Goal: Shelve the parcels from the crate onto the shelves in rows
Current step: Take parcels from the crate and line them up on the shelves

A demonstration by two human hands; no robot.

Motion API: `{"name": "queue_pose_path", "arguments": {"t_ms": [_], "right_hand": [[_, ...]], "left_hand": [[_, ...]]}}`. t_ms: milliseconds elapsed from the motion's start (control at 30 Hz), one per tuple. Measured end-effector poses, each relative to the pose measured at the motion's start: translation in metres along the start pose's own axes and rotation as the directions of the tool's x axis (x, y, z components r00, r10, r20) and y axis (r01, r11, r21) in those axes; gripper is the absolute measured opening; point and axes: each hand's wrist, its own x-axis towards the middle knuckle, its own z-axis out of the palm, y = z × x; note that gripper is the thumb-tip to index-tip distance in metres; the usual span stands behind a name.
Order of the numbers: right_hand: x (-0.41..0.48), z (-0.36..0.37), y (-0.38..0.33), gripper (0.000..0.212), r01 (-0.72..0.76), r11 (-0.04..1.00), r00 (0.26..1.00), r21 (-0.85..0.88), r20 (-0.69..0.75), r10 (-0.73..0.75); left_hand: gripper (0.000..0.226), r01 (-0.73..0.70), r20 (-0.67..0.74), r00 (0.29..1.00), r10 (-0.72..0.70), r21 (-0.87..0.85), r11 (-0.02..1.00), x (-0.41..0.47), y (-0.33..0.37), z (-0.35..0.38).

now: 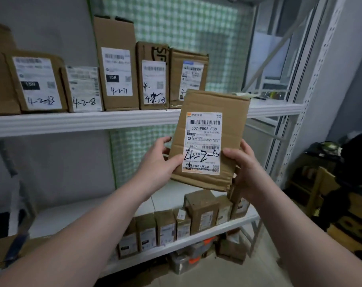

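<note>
Rear wall (51, 23), 10 o'clock: plain grey, dimly lit. Green-and-white checked covering (176, 23), 12 o'clock: backlit, the brightest area in view. Glazed window (279, 59) with a pale metal frame, 2 o'clock: daylight enters here. White perforated upright (319, 65) of the shelving rack (72, 123), 2 o'clock, just beside the window. Side wall (356, 44), 3 o'clock: grey. Wooden furniture frame (319, 189), 4 o'clock: type not discernible. Floor (227, 275), 6 o'clock: pale tiles.

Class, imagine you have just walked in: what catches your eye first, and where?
A cardboard parcel fills the centre, gripped by the left hand and right hand, its white label marked 4-2. Behind it, labelled boxes stand in a row on the upper shelf; smaller ones crowd the lower shelf.
</note>
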Motion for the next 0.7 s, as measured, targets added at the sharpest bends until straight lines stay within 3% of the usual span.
{"name": "queue_pose_path", "arguments": {"t_ms": [133,400,700], "right_hand": [[0.062,-0.015,-0.042,0.109,0.118,0.993,0.992,-0.019,-0.051,-0.119],[0.151,-0.051,-0.088,0.088,0.284,0.958,0.957,0.05,-0.074,-0.28],[0.257,-0.086,-0.123,0.102,0.38,0.92,0.921,0.095,0.052,-0.386]], "left_hand": [[0.051,-0.17,-0.026,0.984,0.176,0.154,0.973,0.072,0.017,0.016],[0.058,-0.403,0.051,0.911,0.41,0.328,0.854,0.153,0.035,0.059],[0.068,-0.412,0.049,0.879,0.475,0.58,0.703,0.208,0.045,0.099]]}}
